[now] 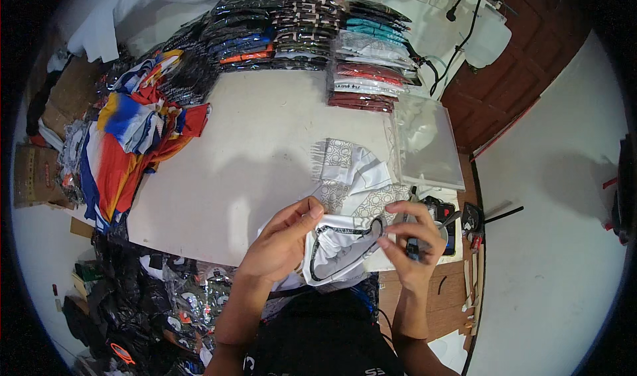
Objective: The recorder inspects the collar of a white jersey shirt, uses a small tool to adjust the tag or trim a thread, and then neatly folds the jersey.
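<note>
My left hand pinches the edge of a white garment with a grey geometric pattern, near an opening lined with a dark band. At the right end of that opening is my right hand, its thumb and fingers around a small dark-handled tool, whose kind I cannot tell. Whether the right fingertips also grip the cloth is unclear. The patterned part of the garment spreads forward over the white table.
Stacks of bagged folded garments line the table's far side. Clear plastic bags lie at the right, colourful loose garments at the left. A cup and small items stand beside my right hand. Plastic-wrapped goods lie below the table's near left edge.
</note>
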`<state>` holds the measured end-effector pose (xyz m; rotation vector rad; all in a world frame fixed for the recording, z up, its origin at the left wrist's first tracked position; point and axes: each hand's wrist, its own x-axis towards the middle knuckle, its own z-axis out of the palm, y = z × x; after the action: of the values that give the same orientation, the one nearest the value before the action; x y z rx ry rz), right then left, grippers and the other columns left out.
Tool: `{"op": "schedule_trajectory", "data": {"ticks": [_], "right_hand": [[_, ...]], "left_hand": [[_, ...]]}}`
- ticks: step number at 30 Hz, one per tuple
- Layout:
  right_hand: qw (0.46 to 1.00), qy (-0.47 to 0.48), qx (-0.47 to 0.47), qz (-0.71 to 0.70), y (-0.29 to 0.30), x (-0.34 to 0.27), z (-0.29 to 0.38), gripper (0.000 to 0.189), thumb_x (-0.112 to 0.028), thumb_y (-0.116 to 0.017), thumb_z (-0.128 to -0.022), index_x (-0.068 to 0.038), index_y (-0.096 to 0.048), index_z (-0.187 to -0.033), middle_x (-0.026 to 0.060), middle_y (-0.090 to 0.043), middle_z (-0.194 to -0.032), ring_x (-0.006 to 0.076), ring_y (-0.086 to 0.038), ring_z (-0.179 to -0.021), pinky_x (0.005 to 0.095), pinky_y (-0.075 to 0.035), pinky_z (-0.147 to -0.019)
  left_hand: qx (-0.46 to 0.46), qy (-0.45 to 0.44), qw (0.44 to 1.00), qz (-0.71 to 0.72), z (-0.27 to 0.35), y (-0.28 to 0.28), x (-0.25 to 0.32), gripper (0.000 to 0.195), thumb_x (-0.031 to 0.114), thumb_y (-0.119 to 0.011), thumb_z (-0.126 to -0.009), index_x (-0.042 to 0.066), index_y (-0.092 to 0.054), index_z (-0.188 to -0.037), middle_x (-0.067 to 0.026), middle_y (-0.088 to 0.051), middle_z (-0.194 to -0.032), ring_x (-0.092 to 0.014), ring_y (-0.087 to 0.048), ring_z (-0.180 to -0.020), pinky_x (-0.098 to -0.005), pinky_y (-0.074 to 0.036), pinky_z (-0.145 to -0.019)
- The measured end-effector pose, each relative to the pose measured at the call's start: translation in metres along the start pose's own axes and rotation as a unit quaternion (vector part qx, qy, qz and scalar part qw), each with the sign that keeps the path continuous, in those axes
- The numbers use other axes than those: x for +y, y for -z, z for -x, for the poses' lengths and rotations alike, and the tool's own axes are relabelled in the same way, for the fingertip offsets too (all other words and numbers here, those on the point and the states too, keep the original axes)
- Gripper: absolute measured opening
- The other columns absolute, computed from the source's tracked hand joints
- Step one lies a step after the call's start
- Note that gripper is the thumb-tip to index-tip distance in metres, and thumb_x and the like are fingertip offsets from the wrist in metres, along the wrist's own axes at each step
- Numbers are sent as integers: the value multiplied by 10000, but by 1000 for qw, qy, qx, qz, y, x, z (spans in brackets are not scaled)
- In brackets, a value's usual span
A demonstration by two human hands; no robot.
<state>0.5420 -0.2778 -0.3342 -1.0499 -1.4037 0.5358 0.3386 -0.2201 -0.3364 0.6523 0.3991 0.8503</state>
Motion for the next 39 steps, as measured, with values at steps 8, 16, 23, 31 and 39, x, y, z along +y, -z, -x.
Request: {"op": "schedule_trajectory", "data": {"ticks": [8,16,23,31,39], "right_hand": [[986,133,12,103,-19,3,-2,345,31,-791,-584,-75,-735,-907,97,-643,-1044,46,-369,-535,192,-292,-466],[993,60,-3,105,-26,-5,-5,90,38,-644,-746,-7,-623,-820,135,-640,-977,140,-591,-769,214,-430,-583],[993,22,44,105,-11,4,-1,157,67,-641,-734,7,-616,-877,113,-635,-940,134,-573,-737,218,-436,-610],[987,-143,39,-68,-8,-10,-8,410,-60,-734,-714,-13,-578,-1089,65,-564,-1004,95,-481,-696,201,-421,-639],[982,-180,-55,-29,-5,2,-23,53,3,-660,-797,41,-633,-823,1,-562,-708,33,-449,-650,187,-356,-576]], "left_hand": [[-41,21,997,64,-1,3,-4,194,194,-427,-986,27,-524,-1012,-27,-590,-924,-102,-584,-857,-259,-477,-770],[-21,7,997,79,-1,5,-4,182,189,-435,-982,35,-531,-1004,-36,-594,-928,-110,-594,-870,-263,-480,-781],[19,14,997,68,-3,6,-1,180,195,-435,-982,43,-529,-1001,-44,-607,-921,-129,-611,-877,-275,-497,-780],[57,9,997,47,-11,-3,1,198,215,-432,-981,47,-531,-950,-22,-585,-868,-98,-583,-826,-262,-470,-744],[45,-20,995,-90,-15,13,-8,203,215,-481,-969,36,-562,-919,5,-577,-833,-55,-554,-793,-219,-454,-717]]}}
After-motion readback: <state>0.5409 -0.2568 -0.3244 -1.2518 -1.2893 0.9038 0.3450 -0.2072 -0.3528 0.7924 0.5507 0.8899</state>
